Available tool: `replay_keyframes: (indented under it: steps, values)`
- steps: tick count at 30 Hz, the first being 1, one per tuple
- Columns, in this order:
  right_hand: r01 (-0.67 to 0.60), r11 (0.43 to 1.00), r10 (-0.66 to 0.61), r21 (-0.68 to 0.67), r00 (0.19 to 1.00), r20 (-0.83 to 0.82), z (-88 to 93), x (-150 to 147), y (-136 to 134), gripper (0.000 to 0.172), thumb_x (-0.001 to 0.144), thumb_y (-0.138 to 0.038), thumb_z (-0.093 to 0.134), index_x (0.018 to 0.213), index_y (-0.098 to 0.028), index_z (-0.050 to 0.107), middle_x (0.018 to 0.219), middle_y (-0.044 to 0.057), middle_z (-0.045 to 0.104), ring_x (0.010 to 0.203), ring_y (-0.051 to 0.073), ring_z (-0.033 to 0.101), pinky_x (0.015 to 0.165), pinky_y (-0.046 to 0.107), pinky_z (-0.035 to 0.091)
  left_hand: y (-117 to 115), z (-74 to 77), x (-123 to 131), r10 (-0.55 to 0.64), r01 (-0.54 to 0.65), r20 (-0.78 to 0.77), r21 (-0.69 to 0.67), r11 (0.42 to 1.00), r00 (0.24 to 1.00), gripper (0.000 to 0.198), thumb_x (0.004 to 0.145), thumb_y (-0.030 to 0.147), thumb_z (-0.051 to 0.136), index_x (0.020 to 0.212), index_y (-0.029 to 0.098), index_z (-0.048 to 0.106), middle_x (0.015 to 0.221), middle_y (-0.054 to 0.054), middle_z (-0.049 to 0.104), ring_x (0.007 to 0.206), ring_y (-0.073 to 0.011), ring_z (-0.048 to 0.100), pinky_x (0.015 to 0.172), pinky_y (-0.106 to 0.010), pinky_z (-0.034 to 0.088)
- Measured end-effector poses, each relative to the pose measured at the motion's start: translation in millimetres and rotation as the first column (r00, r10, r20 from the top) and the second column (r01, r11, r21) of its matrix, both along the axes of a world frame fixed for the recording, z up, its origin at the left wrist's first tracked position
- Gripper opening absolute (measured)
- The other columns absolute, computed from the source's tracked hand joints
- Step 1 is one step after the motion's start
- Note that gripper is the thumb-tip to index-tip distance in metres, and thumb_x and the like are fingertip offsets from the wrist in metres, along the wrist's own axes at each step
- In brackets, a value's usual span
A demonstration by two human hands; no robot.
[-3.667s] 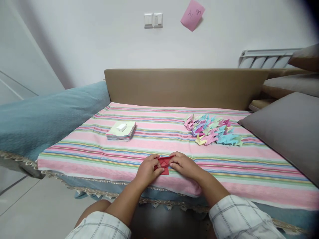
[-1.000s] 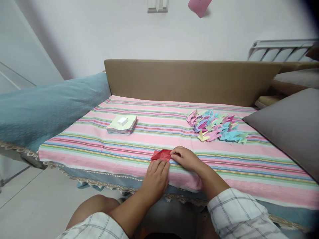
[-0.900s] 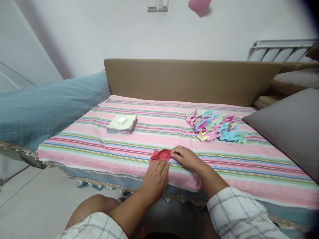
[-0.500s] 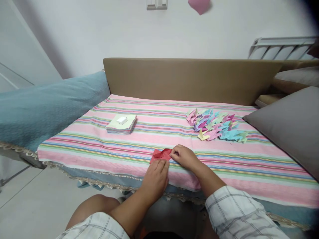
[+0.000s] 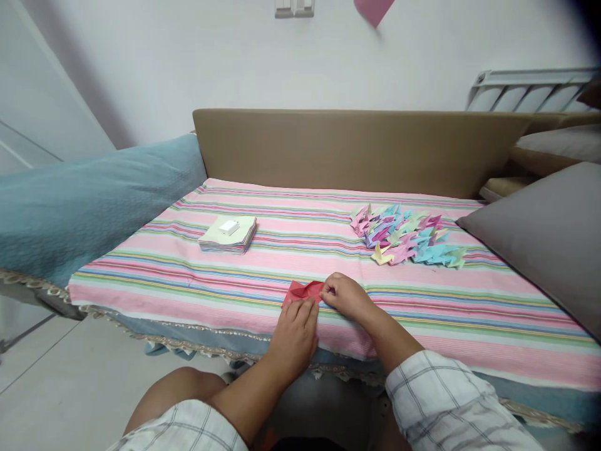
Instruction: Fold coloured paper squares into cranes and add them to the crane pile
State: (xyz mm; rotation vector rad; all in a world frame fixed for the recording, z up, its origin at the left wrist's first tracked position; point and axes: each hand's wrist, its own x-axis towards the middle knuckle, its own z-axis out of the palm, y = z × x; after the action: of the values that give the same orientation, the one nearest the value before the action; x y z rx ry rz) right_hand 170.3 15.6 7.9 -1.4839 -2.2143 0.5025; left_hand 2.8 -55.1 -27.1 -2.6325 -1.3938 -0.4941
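1. Teal fabric (image 5: 94, 200) is draped over the raised end at far left. It is well apart from both hands.
2. On the striped cloth (image 5: 188, 275) sits a stack of paper squares (image 5: 228, 235) with a small white object (image 5: 228, 227) on top. It lies where it did a few seconds ago.
3. The left hand (image 5: 293, 335) lies flat with its fingers straight and together. The fingertips press the near edge of the red paper and grip nothing. A few seconds back this hand was curled over the sheet's left side, so it has gone from pinching to pinning.
4. The red paper (image 5: 303, 291) lies on the cloth near its front edge, between the two hands. It now looks lower and wider than the squarer shape seen earlier, and it sits slightly farther from the cloth's edge. I judge that a fold has been laid over and is being flattened.
5. The right hand (image 5: 347, 297) has its fingers curled in, nipping the paper's right tip between thumb and fingertips. Over the last second that pinch has tightened a little while the paper stayed put.
6. A pile of folded paper shapes (image 5: 406, 237) in pink, blue, green and yellow rests farther back, unchanged.
7. A grey cushion (image 5: 539, 238) leans at far right.
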Motion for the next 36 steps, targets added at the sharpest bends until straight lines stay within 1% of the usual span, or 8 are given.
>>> replay_keyframes:
  steps: [4, 10, 20, 25, 28, 31, 33, 36]
  values:
    - [0.02, 1.0, -0.021, -0.006, 0.998, -0.054, -1.5, 0.4, -1.1, 0.005, 0.072, -0.022, 0.059, 0.071, -0.017, 0.06, 0.076, 0.001, 0.055, 0.069, 0.012, 0.051, 0.062, 0.022, 0.035, 0.2, -0.2, -0.5, 0.0, 0.0, -0.029, 0.005, 1.0, 1.0, 0.055, 0.078, 0.023, 0.045, 0.132, 0.013, 0.042, 0.131, -0.012, 0.048, 0.113, -0.0282, 0.043, 0.1, -0.048, 0.031]
    - [0.036, 0.999, -0.035, 0.004, 0.994, -0.099, -4.7, 0.6, -1.3, 0.019, 0.067, -0.026, 0.067, 0.079, -0.018, 0.055, 0.075, -0.001, 0.052, 0.068, 0.012, 0.047, 0.06, 0.022, 0.032, -0.4, 1.0, 0.3, 0.027, -0.028, -0.052, -0.015, 1.0, 0.998, 0.055, 0.078, 0.025, 0.046, 0.132, 0.013, 0.042, 0.132, -0.011, 0.048, 0.115, -0.0275, 0.042, 0.101, -0.046, 0.031]
    - [0.086, 0.992, -0.099, -0.088, 0.982, -0.159, -7.6, 1.8, 1.4, 0.02, 0.067, -0.023, 0.065, 0.083, -0.02, 0.053, 0.07, -0.004, 0.051, 0.062, 0.011, 0.047, 0.057, 0.021, 0.032, -1.0, 1.5, -0.7, 0.032, -0.034, -0.058, -0.031, 0.999, 0.998, 0.055, 0.078, 0.024, 0.046, 0.132, 0.013, 0.042, 0.133, -0.01, 0.047, 0.117, -0.0275, 0.042, 0.102, -0.045, 0.031]
    - [0.097, 0.987, -0.121, -0.126, 0.972, -0.201, -10.7, 5.5, 6.7, 0.016, 0.069, -0.019, 0.058, 0.083, -0.02, 0.051, 0.069, -0.005, 0.052, 0.06, 0.011, 0.048, 0.057, 0.022, 0.034, -1.0, 3.7, -0.2, 0.026, -0.028, -0.045, -0.043, 0.999, 0.999, 0.054, 0.077, 0.023, 0.046, 0.13, 0.014, 0.043, 0.133, -0.011, 0.047, 0.116, -0.0276, 0.043, 0.101, -0.046, 0.032]
    - [0.134, 0.988, -0.145, -0.07, 0.971, -0.188, -9.8, 8.5, 9.3, 0.013, 0.07, -0.013, 0.052, 0.081, -0.02, 0.051, 0.074, -0.002, 0.054, 0.067, 0.013, 0.05, 0.063, 0.023, 0.037, -1.1, 5.6, 0.2, 0.023, -0.025, -0.049, -0.04, 0.999, 0.999, 0.055, 0.076, 0.023, 0.047, 0.13, 0.013, 0.043, 0.132, -0.011, 0.048, 0.115, -0.0277, 0.043, 0.101, -0.046, 0.032]
    - [0.19, 0.976, -0.17, 0.103, 0.97, -0.172, -5.5, 9.9, 3.6, 0.016, 0.071, -0.008, 0.043, 0.078, -0.019, 0.052, 0.08, 0.002, 0.055, 0.077, 0.016, 0.05, 0.071, 0.026, 0.039, -1.5, 7.7, 0.8, 0.025, -0.027, -0.049, -0.043, 0.999, 0.998, 0.057, 0.074, 0.022, 0.049, 0.13, 0.014, 0.042, 0.132, -0.011, 0.047, 0.114, -0.0278, 0.043, 0.101, -0.047, 0.031]
    - [0.128, 0.967, -0.096, 0.222, 0.984, -0.149, -2.6, 9.3, -5.8, 0.017, 0.071, -0.007, 0.042, 0.075, -0.019, 0.053, 0.081, 0.004, 0.056, 0.081, 0.017, 0.05, 0.074, 0.028, 0.038, -1.7, 9.0, 1.1, 0.028, -0.031, -0.04, -0.056, 0.998, 0.999, 0.057, 0.074, 0.021, 0.05, 0.13, 0.015, 0.043, 0.132, -0.01, 0.048, 0.114, -0.0277, 0.043, 0.101, -0.047, 0.03]
    - [-0.134, 0.96, 0.16, 0.247, 0.983, -0.09, -3.1, 7.0, -22.6, 0.021, 0.071, -0.005, 0.041, 0.077, -0.019, 0.055, 0.081, 0.004, 0.059, 0.083, 0.017, 0.051, 0.078, 0.028, 0.038, -1.1, 9.2, 0.6, 0.025, -0.026, -0.015, -0.072, 0.997, 1.0, 0.058, 0.073, 0.021, 0.051, 0.13, 0.016, 0.043, 0.131, -0.01, 0.048, 0.114, -0.0277, 0.043, 0.1, -0.047, 0.031]
